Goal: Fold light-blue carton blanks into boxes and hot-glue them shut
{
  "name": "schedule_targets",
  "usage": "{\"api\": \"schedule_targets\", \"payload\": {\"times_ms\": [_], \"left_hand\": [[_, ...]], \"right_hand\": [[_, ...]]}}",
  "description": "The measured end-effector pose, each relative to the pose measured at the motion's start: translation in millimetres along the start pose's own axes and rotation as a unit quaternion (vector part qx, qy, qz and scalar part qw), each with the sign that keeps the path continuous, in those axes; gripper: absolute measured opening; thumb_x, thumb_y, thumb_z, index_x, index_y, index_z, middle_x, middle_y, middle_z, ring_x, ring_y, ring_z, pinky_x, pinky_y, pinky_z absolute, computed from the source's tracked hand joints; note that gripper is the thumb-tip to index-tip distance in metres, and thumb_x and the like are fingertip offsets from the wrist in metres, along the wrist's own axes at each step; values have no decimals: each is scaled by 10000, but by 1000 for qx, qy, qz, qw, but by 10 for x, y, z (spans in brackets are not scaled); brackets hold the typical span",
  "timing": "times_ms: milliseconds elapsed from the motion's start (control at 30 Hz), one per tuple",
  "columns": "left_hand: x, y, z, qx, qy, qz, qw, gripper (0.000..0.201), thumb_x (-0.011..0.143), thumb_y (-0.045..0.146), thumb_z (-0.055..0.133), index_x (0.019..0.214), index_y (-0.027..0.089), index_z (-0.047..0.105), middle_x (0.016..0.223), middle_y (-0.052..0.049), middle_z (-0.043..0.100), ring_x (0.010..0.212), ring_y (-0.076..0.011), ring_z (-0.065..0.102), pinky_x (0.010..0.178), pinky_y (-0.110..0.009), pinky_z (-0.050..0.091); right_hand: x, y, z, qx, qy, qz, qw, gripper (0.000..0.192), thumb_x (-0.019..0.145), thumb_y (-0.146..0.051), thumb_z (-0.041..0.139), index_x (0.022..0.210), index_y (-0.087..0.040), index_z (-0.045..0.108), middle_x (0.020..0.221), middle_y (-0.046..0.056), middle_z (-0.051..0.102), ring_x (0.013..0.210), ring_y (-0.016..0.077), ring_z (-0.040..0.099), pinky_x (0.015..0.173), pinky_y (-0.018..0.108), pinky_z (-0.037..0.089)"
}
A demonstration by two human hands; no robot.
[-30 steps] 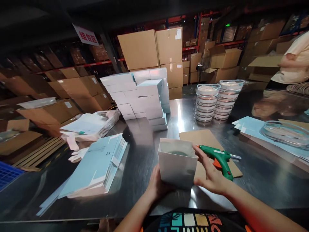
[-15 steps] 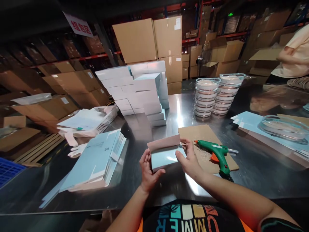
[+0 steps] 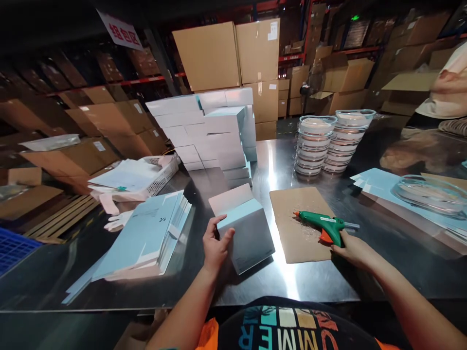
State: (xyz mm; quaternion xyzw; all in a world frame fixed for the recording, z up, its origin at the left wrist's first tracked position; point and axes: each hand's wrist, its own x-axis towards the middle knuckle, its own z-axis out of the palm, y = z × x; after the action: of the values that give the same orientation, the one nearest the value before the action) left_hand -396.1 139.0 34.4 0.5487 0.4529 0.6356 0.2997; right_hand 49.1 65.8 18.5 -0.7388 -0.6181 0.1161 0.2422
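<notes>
L hand grips folded box w/ flap open, mid bench. R hand closes on glue gun on cardboard mat. Step: gluing flap; next needs nozzle aimed at flap.

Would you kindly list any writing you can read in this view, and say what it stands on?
"组包区": red characters on the white hanging sign.
"UMMER", upside down: the person's shirt.
White labels on the cardboard cartons: too small to read.
Dark mark on the stack of flat blue sheets: illegible.
</notes>
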Motion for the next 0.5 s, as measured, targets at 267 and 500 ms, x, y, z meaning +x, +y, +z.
{"api": "schedule_targets", "payload": {"times_ms": [267, 500], "left_hand": [[56, 255, 275, -78, -34, -53, 995, 640, 696, 646, 881, 1092, 166, 728, 877, -34, 715, 768, -177, 637, 719, -273, 518], [-71, 329, 432, -63, -69, -33, 995, 622, 723, 644, 880, 1111, 182, 731, 965, -54, 714, 805, -183, 640, 726, -273, 516]], "right_hand": [[-198, -378, 28, 179, 224, 43, 957, 633, 705, -470, 741, 1269, -191, 663, 1012, 108, 794, 850, 311, 758, 731, 408, 610], [-516, -1367, -111, 223, 78, -193, 952, 265, 941, -366, 652, 1178, -280, 735, 1158, 76, 803, 1051, 312, 777, 885, 440, 648]]}}
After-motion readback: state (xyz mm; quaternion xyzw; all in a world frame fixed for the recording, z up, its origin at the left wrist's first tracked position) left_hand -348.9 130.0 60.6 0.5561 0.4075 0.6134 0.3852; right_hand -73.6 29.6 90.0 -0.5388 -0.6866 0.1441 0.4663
